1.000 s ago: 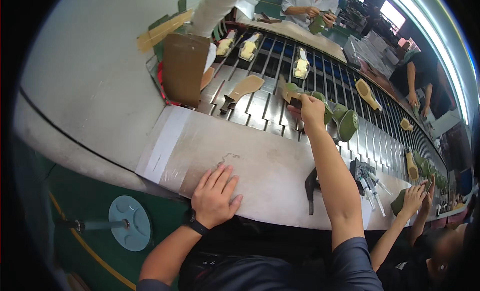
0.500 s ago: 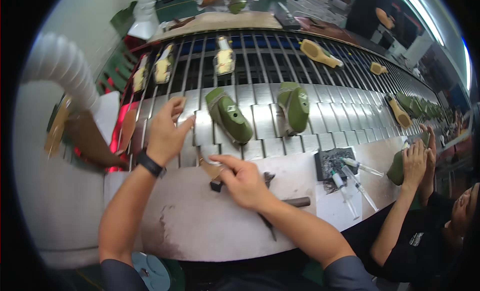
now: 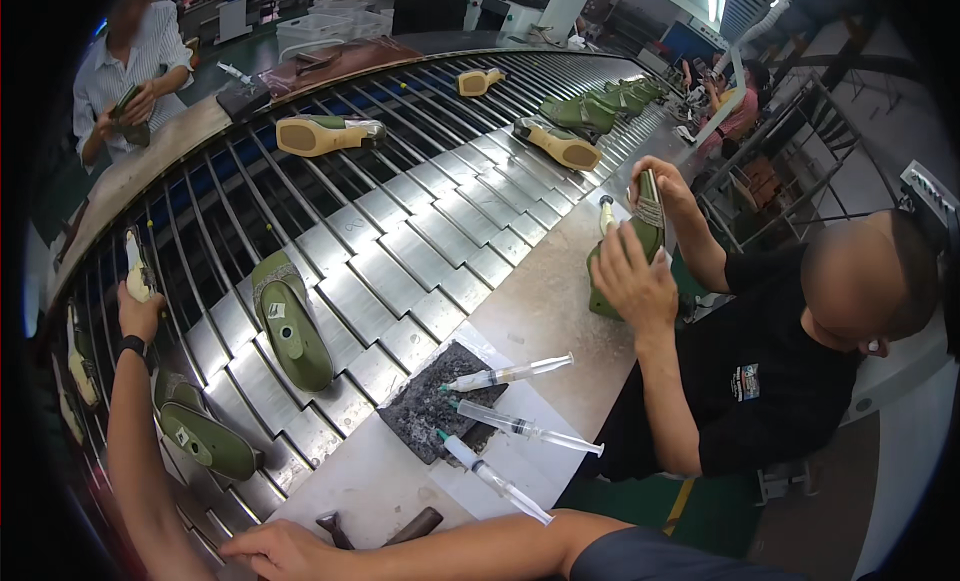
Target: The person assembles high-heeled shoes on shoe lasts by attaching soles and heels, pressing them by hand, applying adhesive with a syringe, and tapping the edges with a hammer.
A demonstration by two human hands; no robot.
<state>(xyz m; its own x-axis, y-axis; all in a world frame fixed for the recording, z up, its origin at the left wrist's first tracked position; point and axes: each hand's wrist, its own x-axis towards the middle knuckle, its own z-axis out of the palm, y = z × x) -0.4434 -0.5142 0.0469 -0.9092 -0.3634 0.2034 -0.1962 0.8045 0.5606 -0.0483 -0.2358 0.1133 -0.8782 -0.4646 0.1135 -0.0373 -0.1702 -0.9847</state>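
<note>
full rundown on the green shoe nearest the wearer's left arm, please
The green shoe is olive, on a last with a flat green top carrying a small pale sticker. It lies on its side on the slatted metal conveyor, low on the left, beside the left forearm. Whether they touch is unclear. The left hand is further up, away from it.

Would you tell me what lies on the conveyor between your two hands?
In the head view, a green shoe last lies on the metal slats between the left hand and right hand.
</note>
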